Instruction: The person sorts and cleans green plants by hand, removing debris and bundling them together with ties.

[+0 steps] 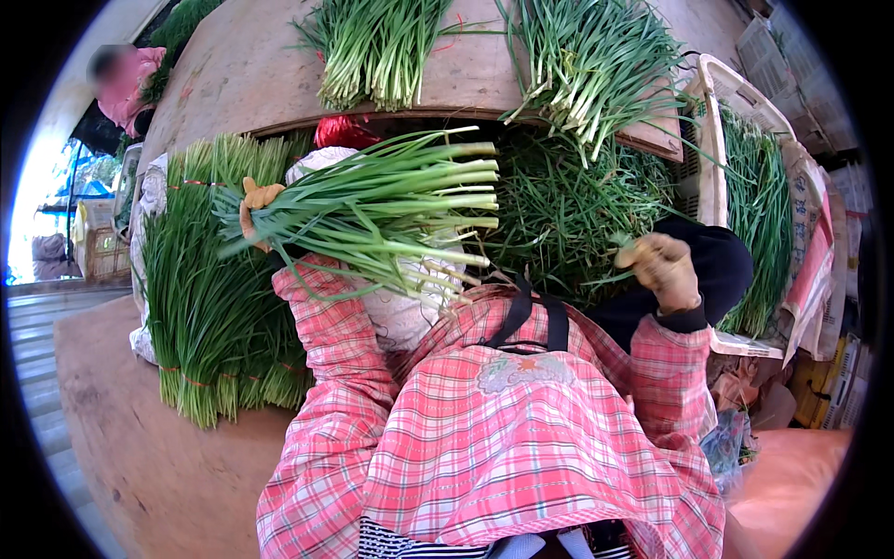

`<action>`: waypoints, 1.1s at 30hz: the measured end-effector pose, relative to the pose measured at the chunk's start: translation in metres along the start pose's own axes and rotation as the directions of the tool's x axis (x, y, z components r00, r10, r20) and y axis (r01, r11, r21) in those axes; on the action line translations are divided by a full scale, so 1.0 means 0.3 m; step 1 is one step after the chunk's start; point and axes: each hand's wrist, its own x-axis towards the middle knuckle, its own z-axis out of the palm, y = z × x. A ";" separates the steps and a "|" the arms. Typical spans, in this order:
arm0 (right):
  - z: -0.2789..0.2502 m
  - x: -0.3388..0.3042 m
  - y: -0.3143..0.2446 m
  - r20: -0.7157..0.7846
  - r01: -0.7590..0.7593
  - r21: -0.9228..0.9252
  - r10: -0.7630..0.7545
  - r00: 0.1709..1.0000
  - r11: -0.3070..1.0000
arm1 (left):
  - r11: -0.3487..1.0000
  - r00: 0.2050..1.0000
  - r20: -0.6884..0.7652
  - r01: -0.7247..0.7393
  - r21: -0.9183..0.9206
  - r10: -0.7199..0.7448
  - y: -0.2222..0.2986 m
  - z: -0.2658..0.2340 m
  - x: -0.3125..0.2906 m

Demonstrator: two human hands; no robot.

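Note:
My gloved left hand is closed around the leafy end of a loose bunch of garlic chives. The bunch lies sideways in the air, its pale cut stems fanning out to the right. On the right, my gloved right hand is curled in a pinch above my dark-clothed knee. A small blurred green scrap of chive leaf shows at its fingertips. Between my hands and beyond them spreads a heap of loose chive leaves.
Tied chive bundles are stacked at my left on a wooden board. More chives lie on the wooden tabletop ahead. At right stands a white plastic crate holding chives. Another person is at far left.

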 end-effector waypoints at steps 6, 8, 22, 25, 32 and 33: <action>0.197 0.129 -0.030 0.111 0.274 -0.633 -0.265 0.958 0.724 | 0.982 0.982 -0.027 0.187 0.023 -0.186 -0.005 0.028 -0.028; 0.298 0.218 -0.032 0.191 0.458 -0.377 -0.416 0.889 0.805 | 0.961 0.958 -0.161 0.256 0.109 -0.237 0.036 0.005 -0.008; 0.233 0.242 -0.006 0.123 0.034 0.001 -0.033 0.992 0.999 | 0.972 0.968 -0.097 0.236 0.020 -0.233 0.102 -0.088 -0.053; 0.307 0.337 0.035 0.343 0.031 0.074 -0.054 0.938 0.997 | 0.722 0.860 -0.419 0.091 0.686 0.290 0.002 -0.007 -0.067; 0.467 0.418 0.004 0.723 0.125 0.396 -0.393 0.568 0.910 | 0.915 0.905 -0.157 0.374 -0.153 -0.396 0.031 0.003 -0.018; 0.464 0.412 0.007 0.721 0.042 0.441 -0.382 0.579 0.896 | 0.881 0.893 -0.027 0.438 -0.180 -0.449 0.039 -0.023 -0.019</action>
